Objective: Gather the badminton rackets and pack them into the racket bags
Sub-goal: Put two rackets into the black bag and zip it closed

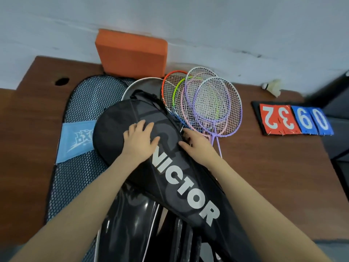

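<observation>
On the wooden surface, the left hand lies flat with fingers spread on the black racket bag, gripping nothing. The right hand has its fingers curled at the bag's right edge; whether they pinch it cannot be told. The bag looks soft and limp, best held along that edge. What it contains is hidden. Just beside it, the loose rackets lie overlapped, light and thin-framed, their handles the likely hold.

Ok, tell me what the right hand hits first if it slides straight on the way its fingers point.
Likely the pile of rackets: the right hand points up-left along the black bag's edge.
</observation>
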Available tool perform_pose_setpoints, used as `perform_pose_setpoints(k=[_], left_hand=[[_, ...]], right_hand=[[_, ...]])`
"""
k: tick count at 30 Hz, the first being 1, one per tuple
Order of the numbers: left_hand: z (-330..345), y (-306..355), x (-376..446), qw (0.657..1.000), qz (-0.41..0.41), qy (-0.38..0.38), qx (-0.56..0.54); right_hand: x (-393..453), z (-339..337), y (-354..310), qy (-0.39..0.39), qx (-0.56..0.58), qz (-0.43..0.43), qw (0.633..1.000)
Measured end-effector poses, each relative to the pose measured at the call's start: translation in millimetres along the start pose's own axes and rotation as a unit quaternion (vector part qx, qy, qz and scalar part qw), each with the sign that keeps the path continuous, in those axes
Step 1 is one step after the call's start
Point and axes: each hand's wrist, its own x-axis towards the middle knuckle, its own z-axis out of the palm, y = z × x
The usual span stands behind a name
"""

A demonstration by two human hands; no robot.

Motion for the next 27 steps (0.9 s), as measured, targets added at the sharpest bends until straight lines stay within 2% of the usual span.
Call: perform_pose_setpoints(k=[4,7,9,13,17,23,27], left_hand=[[-14,-10,26,0.999,-0.016,-0.017,-0.041],[-20,-19,38,0.995,-0.014,-0.003,-0.101],[-23,-25,44,0.991,-0.006,0.012,-0.135],[-32,-34,52,0.986,0.013,0.097,-0.136],[-44,-32,60,0.980,0.026,0.167,-0.106],[-51,-36,69,0.975,0.052,0.140,-0.165],[-56,-33,64,0.965,0.043,0.160,-0.202]], right_hand=[[45,6,-26,-0.014,0.007,-0.025,1.000],[62,5,-35,0.010,0.113,0.019,0.993],[64,4,-38,0.023,0.134,0.024,0.990],[53,-5,-45,0.056,0.208,-0.020,0.976],[42,-19,-52,0.044,0.225,-0.080,0.970],[33,-26,-57,0.029,0.229,-0.099,0.968],[28,-25,-53,0.048,0.275,-0.064,0.958]])
